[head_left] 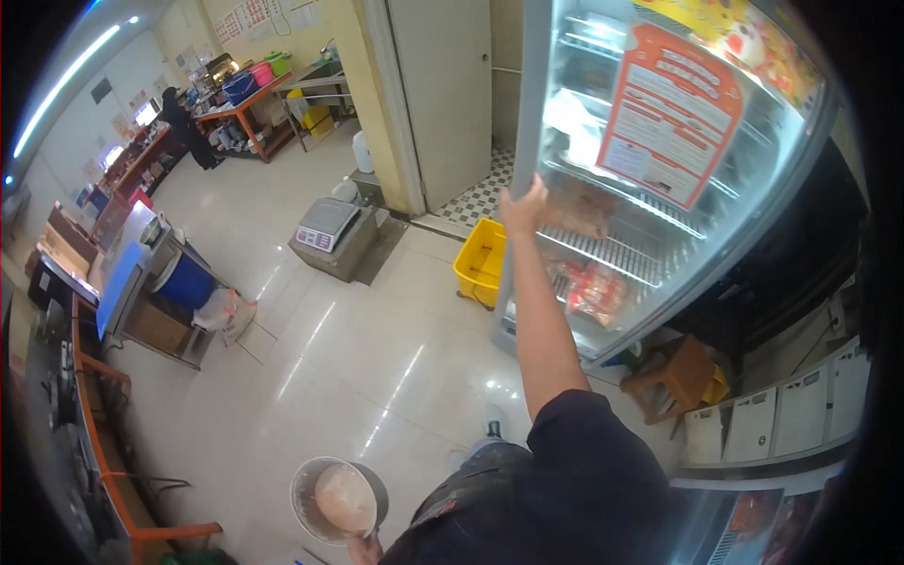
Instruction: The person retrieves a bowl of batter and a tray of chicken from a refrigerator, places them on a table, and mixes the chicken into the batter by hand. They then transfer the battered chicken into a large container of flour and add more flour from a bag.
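Glossy floor [325,395] leaves open room between the tall fridge [540,80] on the right and an orange frame [174,533] at left. Lit fridge shelves carry bagged food, including a red-and-white packet [598,294] low down. A yellow bucket [482,259] stands just beside the fridge's left edge. Low in view, the left hand [365,548] grips a pot [376,485] holding a pale lump [345,496]. The right hand [524,207] is at the fridge's left edge; whether its fingers close around it, I cannot tell.

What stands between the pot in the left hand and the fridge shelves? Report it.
The glass door, bearing a poster, fronts the shelves; the right hand is at its left edge. The outstretched right arm also crosses in front there. Whether the door is ajar is unclear.
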`<state>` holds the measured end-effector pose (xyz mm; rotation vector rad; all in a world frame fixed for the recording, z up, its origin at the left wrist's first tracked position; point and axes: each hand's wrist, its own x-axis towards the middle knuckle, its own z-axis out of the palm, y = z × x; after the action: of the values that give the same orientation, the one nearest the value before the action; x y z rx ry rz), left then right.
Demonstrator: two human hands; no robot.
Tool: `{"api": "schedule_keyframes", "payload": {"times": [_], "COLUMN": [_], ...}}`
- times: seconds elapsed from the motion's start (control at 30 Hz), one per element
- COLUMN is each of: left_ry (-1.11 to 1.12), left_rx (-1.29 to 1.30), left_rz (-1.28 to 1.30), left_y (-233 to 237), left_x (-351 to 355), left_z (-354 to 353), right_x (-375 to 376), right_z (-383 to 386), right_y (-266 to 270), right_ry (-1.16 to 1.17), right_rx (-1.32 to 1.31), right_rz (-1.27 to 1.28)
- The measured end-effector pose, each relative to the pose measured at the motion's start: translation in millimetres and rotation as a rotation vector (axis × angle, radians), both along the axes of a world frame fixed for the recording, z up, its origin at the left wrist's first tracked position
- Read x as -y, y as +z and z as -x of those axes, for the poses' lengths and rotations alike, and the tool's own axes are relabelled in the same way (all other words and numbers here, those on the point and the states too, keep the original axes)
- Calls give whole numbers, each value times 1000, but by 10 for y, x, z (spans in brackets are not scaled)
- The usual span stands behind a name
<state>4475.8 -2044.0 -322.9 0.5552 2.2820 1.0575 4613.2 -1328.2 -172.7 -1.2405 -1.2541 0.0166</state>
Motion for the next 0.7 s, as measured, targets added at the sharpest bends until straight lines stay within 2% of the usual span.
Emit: {"api": "schedule_keyframes", "payload": {"times": [0.23,0.4,0.47,0.5,0.57,0.6,0.67,0.7], "left_ry": [100,189,220,238,255,244,211,126], "left_rx": [346,619,772,875,1089,1143,1128,1139], "left_rz": [20,-109,-213,-278,-387,-387,-234,-216], "left_y": [-341,-563,-657,-717,-898,-891,-797,-784], "left_x": [-715,-1690,-2159,-2402,-2958,-3261,-3879,-4148], "left_z": [1112,2011,2390,2587,2970,3084,3268,3341], "right_x": [-306,-95,280,399,927,1392,2207,2551], "right_z": [-39,-75,-40,-93,-225,-246,-312,-215], "right_y": [-147,70,86,-245,-560,-463,-298,-191], "right_ry": [-17,-101,-87,-164,-93,57,84,-132], "right_rx": [-227,-178,-186,-113,-353,-672,-780,-790], "right_rz": [38,39,137,52,-27,-22,-78,-116]}}
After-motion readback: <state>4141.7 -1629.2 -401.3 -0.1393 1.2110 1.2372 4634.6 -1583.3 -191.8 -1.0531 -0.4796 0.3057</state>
